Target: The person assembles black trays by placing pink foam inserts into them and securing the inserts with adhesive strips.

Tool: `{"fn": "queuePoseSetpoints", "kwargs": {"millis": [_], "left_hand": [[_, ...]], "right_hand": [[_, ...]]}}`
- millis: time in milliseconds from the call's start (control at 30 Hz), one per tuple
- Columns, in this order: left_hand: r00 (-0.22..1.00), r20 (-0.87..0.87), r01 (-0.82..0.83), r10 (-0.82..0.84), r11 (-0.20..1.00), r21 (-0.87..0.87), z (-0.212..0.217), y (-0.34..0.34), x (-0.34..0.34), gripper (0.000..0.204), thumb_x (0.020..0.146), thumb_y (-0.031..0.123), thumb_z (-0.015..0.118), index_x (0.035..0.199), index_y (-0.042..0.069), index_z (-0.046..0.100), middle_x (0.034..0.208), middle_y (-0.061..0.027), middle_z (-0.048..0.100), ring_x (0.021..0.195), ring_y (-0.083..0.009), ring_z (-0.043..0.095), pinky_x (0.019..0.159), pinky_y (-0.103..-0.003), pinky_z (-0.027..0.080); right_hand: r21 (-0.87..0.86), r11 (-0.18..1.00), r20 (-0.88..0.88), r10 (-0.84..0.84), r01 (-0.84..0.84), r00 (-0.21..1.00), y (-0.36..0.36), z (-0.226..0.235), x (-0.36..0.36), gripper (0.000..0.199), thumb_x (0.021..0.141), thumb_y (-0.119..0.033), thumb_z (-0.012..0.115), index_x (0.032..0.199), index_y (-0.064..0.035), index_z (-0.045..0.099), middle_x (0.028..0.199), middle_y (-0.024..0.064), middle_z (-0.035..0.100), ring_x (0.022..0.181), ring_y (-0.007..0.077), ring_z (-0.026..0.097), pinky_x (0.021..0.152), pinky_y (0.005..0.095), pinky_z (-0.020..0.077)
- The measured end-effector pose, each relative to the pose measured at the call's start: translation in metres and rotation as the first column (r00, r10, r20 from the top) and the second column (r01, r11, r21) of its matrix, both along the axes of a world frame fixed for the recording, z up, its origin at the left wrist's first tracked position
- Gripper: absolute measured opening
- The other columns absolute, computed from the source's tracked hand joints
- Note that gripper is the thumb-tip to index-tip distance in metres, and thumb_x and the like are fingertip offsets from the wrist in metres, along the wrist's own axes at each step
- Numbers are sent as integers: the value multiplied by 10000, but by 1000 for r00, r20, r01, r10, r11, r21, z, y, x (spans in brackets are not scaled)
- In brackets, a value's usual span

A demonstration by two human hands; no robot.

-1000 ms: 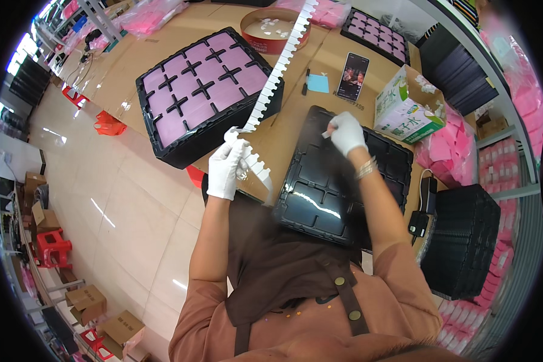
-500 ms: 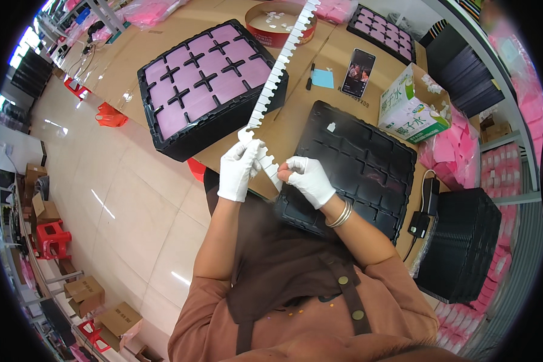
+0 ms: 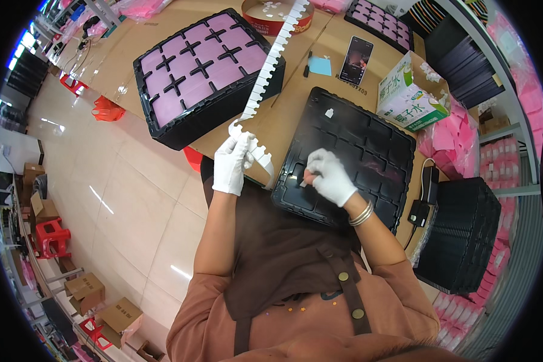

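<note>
A long white strip [image 3: 266,81] with notched edges rises from my gloved left hand [image 3: 230,163], whose fingers pinch it near its lower end. Below that grip the strip's tail curls toward the edge of a black compartmented plastic tray [image 3: 368,142]. Over the tray's near left part is my gloved right hand [image 3: 330,177], its thumb and fingertips closed on a small white piece [image 3: 304,183]. Another small white piece [image 3: 329,113] lies on the tray's far left part. Both gloves are white, and the right fingertips show bare.
At the far left sits a black tray stack [image 3: 208,69] with pink sheets in its cells. Behind it is a round red tin [image 3: 277,18]. A phone [image 3: 356,59], blue notepad [image 3: 321,66], pen [image 3: 308,64] and open carton [image 3: 411,96] stand beyond the tray. Stacked black trays [image 3: 458,232] are at right.
My right hand has moved right, away from the strip and over the black tray, with a small white piece in its fingers. My left hand keeps hold of the strip, slightly further left.
</note>
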State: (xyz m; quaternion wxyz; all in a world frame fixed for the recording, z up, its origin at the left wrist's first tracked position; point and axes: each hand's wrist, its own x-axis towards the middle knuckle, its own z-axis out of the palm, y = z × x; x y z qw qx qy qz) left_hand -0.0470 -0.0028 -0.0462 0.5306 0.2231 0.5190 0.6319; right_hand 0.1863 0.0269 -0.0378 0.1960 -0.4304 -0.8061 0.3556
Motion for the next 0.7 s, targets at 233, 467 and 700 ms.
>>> {"fn": "queuePoseSetpoints", "kwargs": {"millis": [233,467,700], "left_hand": [[986,-143,89,-89,996,-3,15,-12,15,207,920,206,582,959,15,651,756,-14,624,513,-25,471,458,-165,348],[989,-86,122,-122,993,-3,18,-13,31,207,906,156,599,1024,-10,635,864,-57,659,558,-53,520,497,-188,397],[996,-11,84,-84,996,-24,14,-7,49,194,897,130,610,1018,-22,622,839,-75,644,562,-61,526,491,-193,403]], "right_hand": [[138,980,167,-166,143,972,-9,2,-12,345,668,-119,767,983,-83,632,865,63,586,863,227,581,733,331,468],[-588,806,-536,-320,-73,781,-6,2,-37,116,807,-60,677,898,6,649,779,-6,630,699,38,536,636,200,436],[-565,822,-476,-401,77,782,-16,-4,-25,68,781,27,630,816,-32,635,739,-9,601,671,59,522,626,219,433]]}}
